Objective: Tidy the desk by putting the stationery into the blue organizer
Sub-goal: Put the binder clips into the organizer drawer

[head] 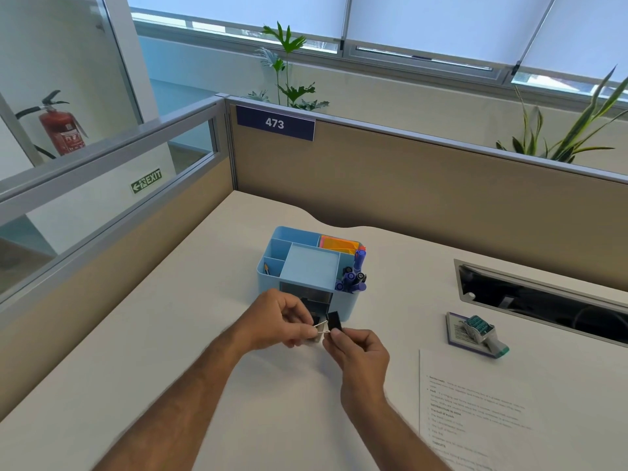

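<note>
- Binder clip (pixel 334 321), black with wire handles, is held between both hands just below the centre of the frame, right in front of the blue organizer (pixel 272 287) and above the desk (pixel 170 351).
- Left hand (pixel 282 322) has its fingers curled, thumb and forefinger pinching the wire handles; right hand (pixel 360 348) pinches the clip's near end from below. Both hands are clamped on the one clip.
- Main risk, as I judge it: the sprung handles could snap out of the pinch and the clip could drop onto the desk or skid away.
- A dark opening in the organizer's front face sits just behind the hands; whether it is a drawer and how far it is open, I cannot tell. A careless release could miss it.
- Pens (pixel 353 277) stand at the organizer's right corner; a nudge to the organizer could tip them.
- Stamp (pixel 482 334) and printed sheet (pixel 475 413), lower right, remain outside the organizer.
</note>
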`<state>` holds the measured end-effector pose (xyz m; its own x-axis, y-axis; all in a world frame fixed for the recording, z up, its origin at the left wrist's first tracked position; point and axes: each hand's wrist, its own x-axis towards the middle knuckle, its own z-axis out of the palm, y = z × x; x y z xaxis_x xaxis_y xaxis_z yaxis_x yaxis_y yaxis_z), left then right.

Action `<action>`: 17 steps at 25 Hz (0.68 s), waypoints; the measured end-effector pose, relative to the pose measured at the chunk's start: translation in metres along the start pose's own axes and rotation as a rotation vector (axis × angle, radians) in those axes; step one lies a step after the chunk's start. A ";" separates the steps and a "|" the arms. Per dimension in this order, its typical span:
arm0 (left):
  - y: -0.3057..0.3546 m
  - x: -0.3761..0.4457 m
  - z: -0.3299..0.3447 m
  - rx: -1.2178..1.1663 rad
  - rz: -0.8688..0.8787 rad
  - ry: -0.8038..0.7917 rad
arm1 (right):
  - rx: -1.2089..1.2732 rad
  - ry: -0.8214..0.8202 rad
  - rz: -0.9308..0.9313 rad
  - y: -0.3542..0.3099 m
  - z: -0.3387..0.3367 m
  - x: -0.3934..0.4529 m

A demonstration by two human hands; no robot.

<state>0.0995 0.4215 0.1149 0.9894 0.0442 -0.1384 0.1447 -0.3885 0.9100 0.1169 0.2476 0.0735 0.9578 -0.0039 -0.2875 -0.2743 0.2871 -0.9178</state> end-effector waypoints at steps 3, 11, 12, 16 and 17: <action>-0.001 0.001 0.000 -0.022 0.019 0.047 | -0.004 0.000 0.019 0.003 0.000 0.002; -0.016 0.007 -0.020 0.340 0.431 0.298 | -0.948 -0.047 -0.601 0.016 -0.048 0.024; -0.018 0.008 -0.022 0.426 0.493 0.284 | -1.085 -0.079 -0.632 0.019 -0.056 0.029; -0.027 0.012 -0.017 0.665 0.585 0.230 | -1.388 -0.135 -0.653 0.031 -0.066 0.036; -0.029 0.013 -0.014 0.702 0.600 0.226 | -1.418 -0.143 -0.660 0.032 -0.065 0.036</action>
<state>0.1083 0.4467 0.0920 0.8859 -0.1939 0.4214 -0.3567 -0.8654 0.3518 0.1366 0.1939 0.0163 0.9141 0.3501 0.2046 0.4041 -0.8277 -0.3893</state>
